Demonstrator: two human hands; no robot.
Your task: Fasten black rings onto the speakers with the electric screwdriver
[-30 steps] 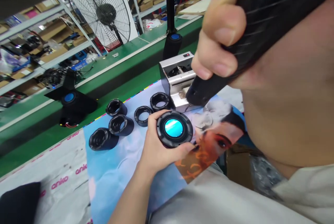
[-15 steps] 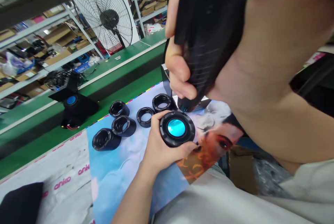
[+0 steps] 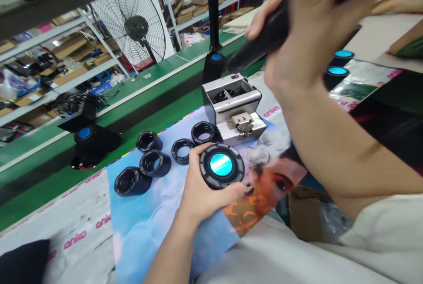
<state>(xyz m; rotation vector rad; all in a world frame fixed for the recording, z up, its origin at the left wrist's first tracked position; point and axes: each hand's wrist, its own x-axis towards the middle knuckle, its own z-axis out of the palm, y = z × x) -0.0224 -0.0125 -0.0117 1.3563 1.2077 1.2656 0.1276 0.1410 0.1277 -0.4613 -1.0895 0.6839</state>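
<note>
My left hand [image 3: 201,191] is wrapped round a round black speaker [image 3: 222,166] with a shiny blue centre, which faces up above the printed sheet. My right hand [image 3: 297,32] is raised at upper right, fingers closed on a black electric screwdriver [image 3: 261,39], blurred by motion. The tool points down and left, apart from the speaker. Below its tip sits a silver metal screw feeder [image 3: 231,103] with an open top. Several black rings stand left of the speaker, among them a black ring [image 3: 203,133] and a smaller ring [image 3: 182,151].
A green conveyor [image 3: 158,94] runs behind the sheet, carrying a black speaker housing [image 3: 95,140] at left. Another blue-topped speaker [image 3: 214,65] stands beyond the feeder, and more speakers [image 3: 337,72] stand at right. A black object [image 3: 24,259] lies at lower left. A fan [image 3: 135,28] is behind.
My right hand has lifted the screwdriver up and right, away from the speaker, uncovering the screw feeder. My left hand still holds the speaker in about the same place.
</note>
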